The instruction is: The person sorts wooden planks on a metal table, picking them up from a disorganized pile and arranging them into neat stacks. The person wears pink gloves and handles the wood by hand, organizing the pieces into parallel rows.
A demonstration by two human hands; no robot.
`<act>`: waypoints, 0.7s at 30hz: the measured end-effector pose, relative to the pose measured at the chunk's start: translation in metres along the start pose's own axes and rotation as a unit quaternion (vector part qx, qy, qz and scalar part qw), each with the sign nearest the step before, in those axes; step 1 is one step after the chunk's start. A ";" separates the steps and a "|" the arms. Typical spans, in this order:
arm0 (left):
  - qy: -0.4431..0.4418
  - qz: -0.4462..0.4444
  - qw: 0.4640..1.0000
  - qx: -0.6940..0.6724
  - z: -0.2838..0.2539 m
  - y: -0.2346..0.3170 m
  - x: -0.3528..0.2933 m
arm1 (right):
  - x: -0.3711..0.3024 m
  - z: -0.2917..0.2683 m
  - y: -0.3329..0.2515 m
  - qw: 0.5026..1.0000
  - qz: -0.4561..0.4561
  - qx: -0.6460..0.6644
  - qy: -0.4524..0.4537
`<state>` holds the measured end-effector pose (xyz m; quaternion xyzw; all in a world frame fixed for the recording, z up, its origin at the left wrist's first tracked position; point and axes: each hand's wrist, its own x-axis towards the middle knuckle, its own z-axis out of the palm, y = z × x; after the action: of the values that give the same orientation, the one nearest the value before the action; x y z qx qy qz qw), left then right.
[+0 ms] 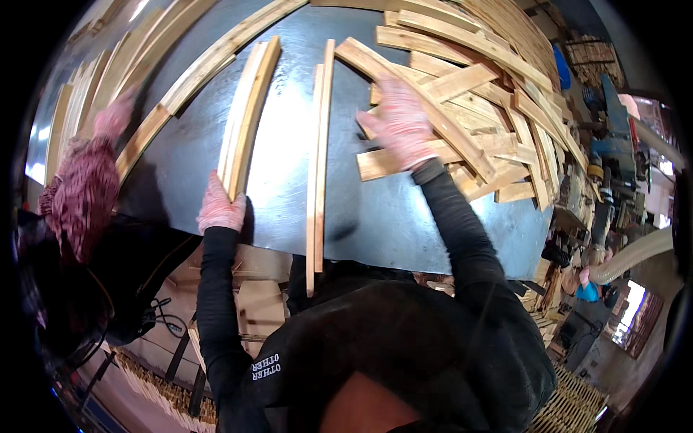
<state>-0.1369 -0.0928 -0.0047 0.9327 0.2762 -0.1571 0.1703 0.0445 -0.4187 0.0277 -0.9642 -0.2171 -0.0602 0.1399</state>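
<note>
Pink-gloved hands [222, 208] [401, 124] apart, left clasping strips [253, 123], right spread over planks [455, 138]

A smooth, blue-grey tabletop [404, 231] reflects a broad white glare across its middle. Past its right edge stand blue-green machinery [615, 137] and a pale ribbed hose [635, 257]. Beyond the near right corner, a framed window [632, 310] shines brightly. Below the near edge, toward the left, a black cable [167, 317] loops above a greyish floor [148, 353].
</note>
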 end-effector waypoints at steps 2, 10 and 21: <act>0.072 0.065 0.994 0.045 0.009 0.000 0.003 | -0.034 -0.006 0.099 0.977 0.097 -0.176 -0.076; -0.051 0.062 0.997 -0.008 0.079 0.120 -0.118 | -0.077 -0.079 0.195 0.961 -0.017 -0.166 -0.223; -0.060 0.054 0.865 -0.496 0.110 0.077 -0.099 | -0.136 -0.134 0.227 0.923 0.095 0.093 -0.362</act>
<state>-0.1942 -0.2442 -0.0469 0.7275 0.2562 -0.0456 0.6349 0.0141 -0.7099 0.0761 -0.9191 -0.1653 0.3267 0.1455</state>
